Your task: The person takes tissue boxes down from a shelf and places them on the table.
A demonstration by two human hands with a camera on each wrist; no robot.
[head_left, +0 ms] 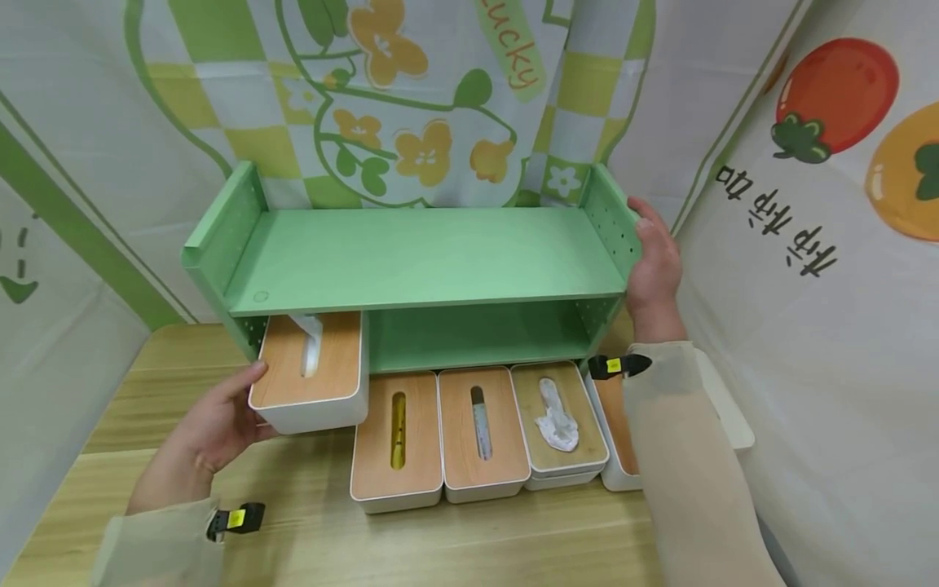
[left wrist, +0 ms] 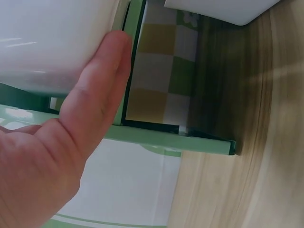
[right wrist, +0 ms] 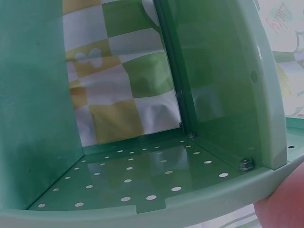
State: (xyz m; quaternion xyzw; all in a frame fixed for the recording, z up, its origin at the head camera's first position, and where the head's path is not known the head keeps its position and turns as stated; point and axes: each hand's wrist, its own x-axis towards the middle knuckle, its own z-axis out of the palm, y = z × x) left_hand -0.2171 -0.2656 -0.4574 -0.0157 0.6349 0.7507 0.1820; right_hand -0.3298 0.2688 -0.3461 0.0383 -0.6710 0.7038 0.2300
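Note:
My left hand [head_left: 220,420] holds a tissue box [head_left: 337,359] with a wood-look lid and white sides at the lower left opening of a green shelf [head_left: 433,257]. My thumb lies along the box's left side while my fingers reach beneath it. White tissue [head_left: 311,346] pokes from the slot. In the left wrist view, straight fingers [left wrist: 92,97] lie against the white box wall. My right hand [head_left: 655,273] rests against the outer face of the shelf's right side panel, fingertips at its edge. Only a bit of that hand shows in the right wrist view, beside the perforated panel.
Several more boxes stand along the shelf's front: one with a yellow item [head_left: 398,432] in its slot, one with a greyish slot [head_left: 481,424], one with crumpled tissue [head_left: 559,424]. Another box [head_left: 612,424] is partly behind my right forearm. Printed curtains [head_left: 242,98] hang behind.

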